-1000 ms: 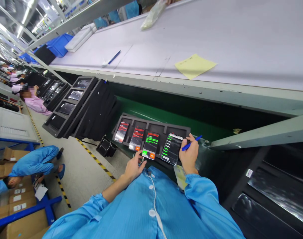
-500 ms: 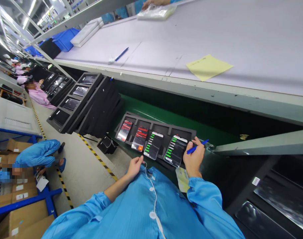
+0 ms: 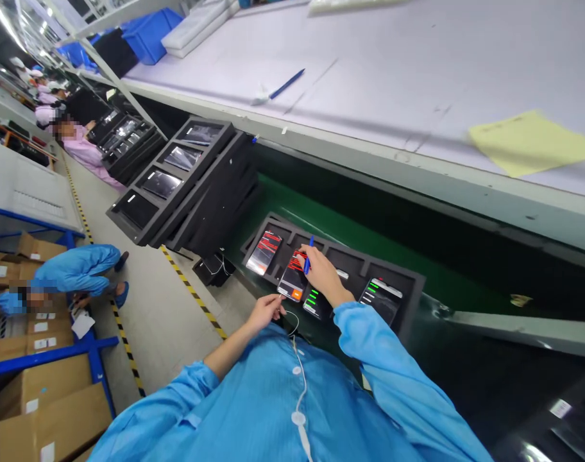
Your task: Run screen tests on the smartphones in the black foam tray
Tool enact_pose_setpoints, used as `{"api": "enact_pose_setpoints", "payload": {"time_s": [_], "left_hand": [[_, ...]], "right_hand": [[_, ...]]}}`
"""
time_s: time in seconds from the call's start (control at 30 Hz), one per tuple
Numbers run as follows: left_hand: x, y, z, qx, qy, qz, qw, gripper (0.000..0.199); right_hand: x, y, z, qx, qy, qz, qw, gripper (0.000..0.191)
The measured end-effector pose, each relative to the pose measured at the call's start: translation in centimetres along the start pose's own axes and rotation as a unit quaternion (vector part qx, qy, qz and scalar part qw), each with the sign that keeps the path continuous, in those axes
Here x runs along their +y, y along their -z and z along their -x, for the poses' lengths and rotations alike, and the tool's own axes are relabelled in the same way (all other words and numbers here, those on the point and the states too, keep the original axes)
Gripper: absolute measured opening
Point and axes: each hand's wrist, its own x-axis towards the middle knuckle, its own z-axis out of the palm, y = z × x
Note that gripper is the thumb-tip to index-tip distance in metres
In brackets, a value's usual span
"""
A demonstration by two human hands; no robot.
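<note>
My right hand (image 3: 325,274) holds a blue pen (image 3: 307,260) and reaches over a phone with red text and an orange patch (image 3: 289,287). My left hand (image 3: 266,312) is closed in a pinch on the end of a thin white cable (image 3: 297,316), at that phone's lower edge. Whether the plug is inside the phone I cannot make out. A black foam tray (image 3: 412,282) carries the phones in a row. Another red-text phone (image 3: 263,253) lies at its left. A green-text phone (image 3: 313,304) is partly under my right hand, and a second one (image 3: 381,300) lies farther right.
Beyond the tray runs a white workbench (image 3: 379,83) with a blue pen and a yellow paper (image 3: 533,144). Stacked black trays of phones (image 3: 177,173) stand at left. A person in blue (image 3: 76,276) bends beside cardboard boxes (image 3: 56,378). A metal beam (image 3: 514,327) extends at right.
My right hand has moved left with the pen, from the rightmost phone to the second from the left. My left hand now holds the cable end at that phone's lower edge. The view has shifted.
</note>
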Motion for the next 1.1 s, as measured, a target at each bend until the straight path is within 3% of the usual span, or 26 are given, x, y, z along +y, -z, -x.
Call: {"api": "enact_pose_setpoints", "payload": {"time_s": [0.13,0.37,0.7,0.83,1.1], "left_hand": [[-0.7,0.0,-0.5,-0.021,0.020,0.032,0.999,0.073],[-1.4,-0.4,-0.4,-0.039,0.023,0.105,0.993,0.072],[-0.9,-0.6,-0.1,0.029,0.081,0.277,0.957,0.045],[-1.0,-0.7,0.0,0.014,0.080,0.270,0.960,0.045],[-0.7,-0.7,-0.3,-0.037,0.064,0.186,0.980,0.066]], "right_hand": [[0.5,-0.7,-0.8,-0.043,0.000,0.024,0.999,0.034],[0.8,-0.4,-1.1,-0.051,-0.014,0.050,0.997,0.037],[0.4,0.2,-1.2,-0.069,-0.011,0.094,0.993,0.036],[0.6,0.3,-1.2,-0.073,-0.011,0.097,0.993,0.036],[-0.1,0.1,-1.3,-0.086,-0.026,0.111,0.990,0.032]]}}
